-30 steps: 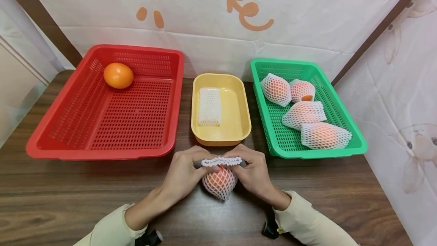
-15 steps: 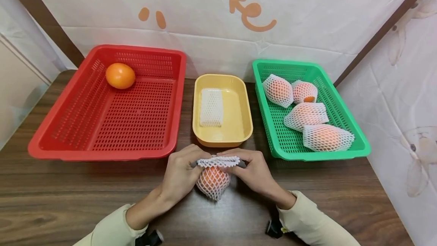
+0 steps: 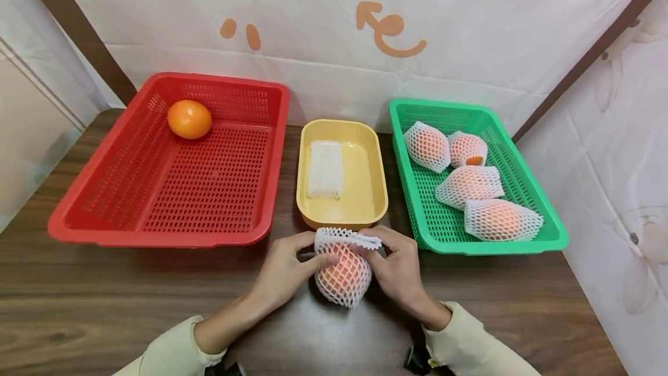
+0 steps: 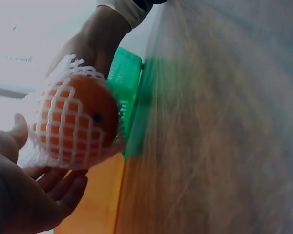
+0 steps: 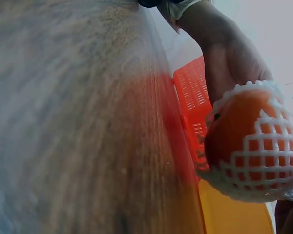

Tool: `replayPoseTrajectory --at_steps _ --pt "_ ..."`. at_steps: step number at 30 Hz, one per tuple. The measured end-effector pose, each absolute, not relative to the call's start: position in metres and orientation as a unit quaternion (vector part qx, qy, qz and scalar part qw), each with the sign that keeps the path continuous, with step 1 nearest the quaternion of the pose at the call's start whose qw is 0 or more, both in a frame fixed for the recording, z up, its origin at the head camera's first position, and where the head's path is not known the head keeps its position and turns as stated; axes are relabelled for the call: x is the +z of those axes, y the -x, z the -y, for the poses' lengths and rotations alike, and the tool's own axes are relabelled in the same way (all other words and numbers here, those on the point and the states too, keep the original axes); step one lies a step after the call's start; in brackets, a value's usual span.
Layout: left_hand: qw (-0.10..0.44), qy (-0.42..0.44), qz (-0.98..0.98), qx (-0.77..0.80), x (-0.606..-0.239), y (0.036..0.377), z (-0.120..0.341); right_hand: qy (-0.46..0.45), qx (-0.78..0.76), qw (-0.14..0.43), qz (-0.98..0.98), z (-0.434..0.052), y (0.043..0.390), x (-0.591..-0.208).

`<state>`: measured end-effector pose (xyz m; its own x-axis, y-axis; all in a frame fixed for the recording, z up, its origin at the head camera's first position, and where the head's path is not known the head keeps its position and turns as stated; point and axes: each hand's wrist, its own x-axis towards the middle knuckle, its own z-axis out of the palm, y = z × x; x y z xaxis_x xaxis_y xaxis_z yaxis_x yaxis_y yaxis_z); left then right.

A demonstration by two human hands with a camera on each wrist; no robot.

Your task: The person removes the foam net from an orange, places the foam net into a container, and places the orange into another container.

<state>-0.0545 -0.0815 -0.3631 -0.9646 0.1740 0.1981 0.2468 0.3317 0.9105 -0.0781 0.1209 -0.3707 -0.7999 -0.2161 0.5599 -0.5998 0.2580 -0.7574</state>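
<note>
Both hands grip the netted orange (image 3: 344,274) just above the counter (image 3: 104,289), in front of the yellow tray (image 3: 378,190): left hand (image 3: 287,274) cups its left side, right hand (image 3: 399,266) pinches the net's loose open end, which points up and away.

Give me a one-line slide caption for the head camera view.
Both hands, left hand and right hand, hold a foam-netted orange over the wooden table, before red, yellow and green baskets.
</note>
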Motion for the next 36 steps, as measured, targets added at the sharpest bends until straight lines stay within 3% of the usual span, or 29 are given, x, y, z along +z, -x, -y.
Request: replayPoseTrajectory --at_steps 3,6,11,17,21,26,36 --pt "0.016 0.098 0.805 -0.585 -0.365 0.052 0.080 -0.279 0.549 0.183 0.766 -0.117 0.072 -0.361" --pt "0.034 0.077 0.803 -0.590 -0.366 0.052 0.080 -0.285 0.549 0.162 0.769 -0.113 0.068 -0.350" --pt "0.087 0.062 0.795 -0.597 -0.369 0.055 0.081 -0.275 0.556 0.083 0.780 -0.113 0.069 -0.345" --pt "0.183 0.115 0.773 -0.596 -0.372 0.057 0.082 -0.264 0.588 -0.014 0.764 -0.113 0.071 -0.346" --pt "0.211 0.146 0.763 -0.594 -0.373 0.056 0.081 -0.241 0.615 -0.022 0.750 -0.114 0.071 -0.348" --pt "0.172 0.151 0.756 -0.613 -0.373 0.054 0.077 -0.235 0.599 0.041 0.765 -0.114 0.069 -0.349" --pt "0.005 0.105 0.791 -0.603 -0.371 0.053 0.075 -0.231 0.539 0.142 0.798 -0.113 0.067 -0.349"
